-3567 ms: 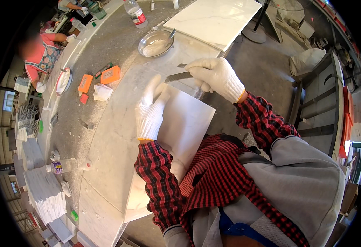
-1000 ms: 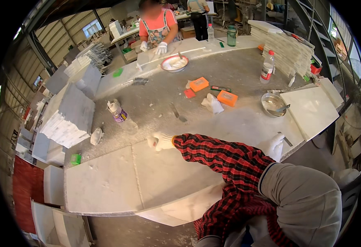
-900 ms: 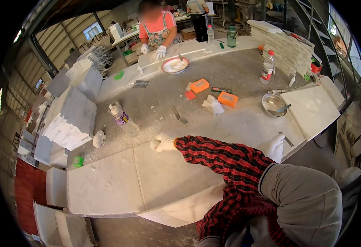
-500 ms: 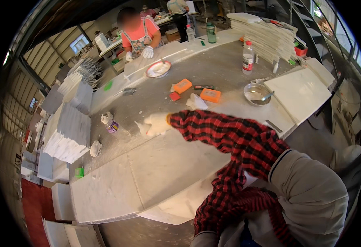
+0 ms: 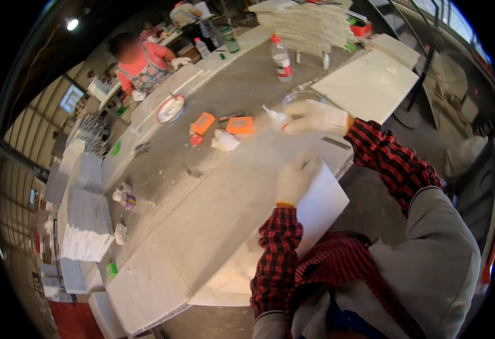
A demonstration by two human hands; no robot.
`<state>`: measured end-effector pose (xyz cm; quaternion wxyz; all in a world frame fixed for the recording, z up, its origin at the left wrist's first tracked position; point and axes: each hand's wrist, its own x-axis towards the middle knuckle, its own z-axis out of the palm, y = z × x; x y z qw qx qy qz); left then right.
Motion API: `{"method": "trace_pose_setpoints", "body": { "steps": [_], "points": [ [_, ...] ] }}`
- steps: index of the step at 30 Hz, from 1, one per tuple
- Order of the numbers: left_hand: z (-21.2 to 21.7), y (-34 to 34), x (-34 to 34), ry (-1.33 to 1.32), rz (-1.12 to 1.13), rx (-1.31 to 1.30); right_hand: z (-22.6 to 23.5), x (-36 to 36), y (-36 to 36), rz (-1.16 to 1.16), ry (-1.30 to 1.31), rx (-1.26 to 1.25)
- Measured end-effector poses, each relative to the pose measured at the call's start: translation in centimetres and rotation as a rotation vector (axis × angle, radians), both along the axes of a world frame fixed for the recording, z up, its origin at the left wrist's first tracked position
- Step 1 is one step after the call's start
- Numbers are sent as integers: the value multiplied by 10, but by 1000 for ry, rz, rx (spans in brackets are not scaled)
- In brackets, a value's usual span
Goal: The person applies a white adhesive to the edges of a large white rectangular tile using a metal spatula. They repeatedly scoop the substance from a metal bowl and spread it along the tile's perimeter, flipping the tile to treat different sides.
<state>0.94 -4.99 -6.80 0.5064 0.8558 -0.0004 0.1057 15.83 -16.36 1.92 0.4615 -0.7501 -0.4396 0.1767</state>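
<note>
My right hand [image 5: 314, 117], in a white knit glove, is closed around a small white squeeze bottle [image 5: 278, 120] with a pointed nozzle. The nozzle points to the upper left, above the table. Nearer to me, my gloved left hand [image 5: 293, 183] is over the edge of a pale stone slab [image 5: 202, 212]. Beside it, a smooth white panel [image 5: 323, 198] juts out past the table's near side. The left fingers are blurred, and whether they touch the panel is unclear. Behind my right hand stands a partly hidden clear bowl [image 5: 295, 99].
Orange boxes [image 5: 239, 125], a crumpled white cloth [image 5: 225, 141] and a red-rimmed bowl [image 5: 171, 109] lie farther left. A plastic bottle [image 5: 281, 59] stands before stacked slabs [image 5: 304, 25]. Another slab [image 5: 366, 85] lies at right. Across the table, a person [image 5: 143, 65] works in white gloves.
My right hand has swung from the table's middle to the right, with the squeeze bottle in it. My left hand, hidden before, now shows. The whole view has turned and shifted.
</note>
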Motion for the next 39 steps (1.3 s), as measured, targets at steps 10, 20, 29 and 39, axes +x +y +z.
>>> {"method": "trace_pose_setpoints", "body": {
  "steps": [10,20,29,39],
  "points": [
    [9,-3,1,171,28,-111,-62,-44,-126,-223,435,94],
    [13,0,4,191,-5,-218,-63,-45,-136,-201,486,81],
    [11,2,4,164,1,-94,-47,-43,-126,-266,422,-56],
    [7,2,3,150,22,-69,-68,-27,-126,-56,-223,63]
  ]
}}
